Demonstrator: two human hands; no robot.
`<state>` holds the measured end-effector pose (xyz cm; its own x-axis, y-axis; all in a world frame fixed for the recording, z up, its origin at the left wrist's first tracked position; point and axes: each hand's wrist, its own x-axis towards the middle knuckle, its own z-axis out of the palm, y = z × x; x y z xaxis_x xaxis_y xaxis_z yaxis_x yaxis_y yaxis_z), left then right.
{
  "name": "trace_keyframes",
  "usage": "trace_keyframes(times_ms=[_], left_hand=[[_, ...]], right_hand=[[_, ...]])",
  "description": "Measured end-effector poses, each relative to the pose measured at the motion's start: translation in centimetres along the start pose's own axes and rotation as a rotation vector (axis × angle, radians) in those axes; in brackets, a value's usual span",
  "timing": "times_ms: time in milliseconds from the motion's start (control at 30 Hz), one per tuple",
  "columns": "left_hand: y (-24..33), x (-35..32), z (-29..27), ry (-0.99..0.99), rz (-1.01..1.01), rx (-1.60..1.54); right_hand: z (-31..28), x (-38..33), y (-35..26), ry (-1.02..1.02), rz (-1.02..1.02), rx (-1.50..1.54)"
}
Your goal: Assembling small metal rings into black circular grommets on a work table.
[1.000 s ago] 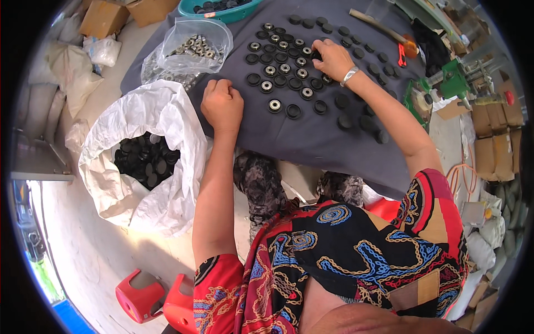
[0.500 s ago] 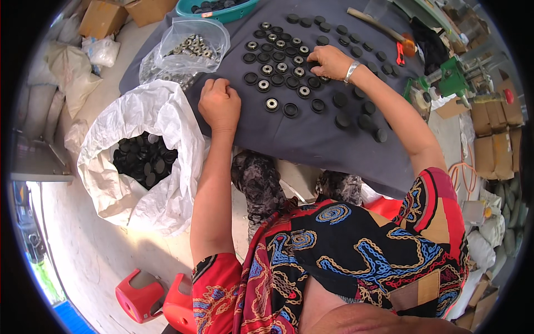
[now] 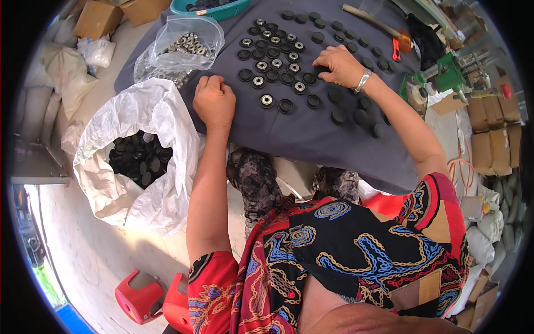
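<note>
My right hand point(image 3: 340, 68), with a silver bangle at the wrist, pinches a black round cap point(image 3: 321, 70) just above the grey cloth. Left of it lie several open black caps point(image 3: 285, 106), some with a metal bearing point(image 3: 267, 101) seated inside. To its right, several more black caps point(image 3: 337, 116) lie with their plain sides up. My left hand point(image 3: 214, 103) rests closed at the cloth's left edge; its fingers curl inward, hiding whatever they hold. Beside it is a clear plastic bag point(image 3: 192, 33) of small metal bearings point(image 3: 192, 45).
A white woven sack point(image 3: 92, 186) full of black caps stands left of the table. At the far edge are a teal basin point(image 3: 233, 12) and a wooden-handled hammer point(image 3: 367, 19). A green hand press point(image 3: 449, 72) stands right. Red stools point(image 3: 138, 300) sit on the floor.
My right hand has shifted slightly right and nearer, and the black cap in its fingertips now shows more clearly. My left hand stays closed in place. The whole view has shifted a little.
</note>
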<state>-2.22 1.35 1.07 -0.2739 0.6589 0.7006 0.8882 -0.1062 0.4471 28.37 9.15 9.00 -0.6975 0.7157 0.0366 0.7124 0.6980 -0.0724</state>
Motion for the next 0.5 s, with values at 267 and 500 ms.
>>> trace_keyframes(times_ms=[267, 500], left_hand=[[0.0, -0.2, -0.3, -0.022, -0.028, 0.000], [-0.1, 0.0, -0.1, -0.024, -0.013, 0.003]], right_hand=[[0.2, -1.9, -0.5, 0.070, -0.058, -0.139], [-0.2, -2.2, -2.0, 0.234, -0.095, -0.096]])
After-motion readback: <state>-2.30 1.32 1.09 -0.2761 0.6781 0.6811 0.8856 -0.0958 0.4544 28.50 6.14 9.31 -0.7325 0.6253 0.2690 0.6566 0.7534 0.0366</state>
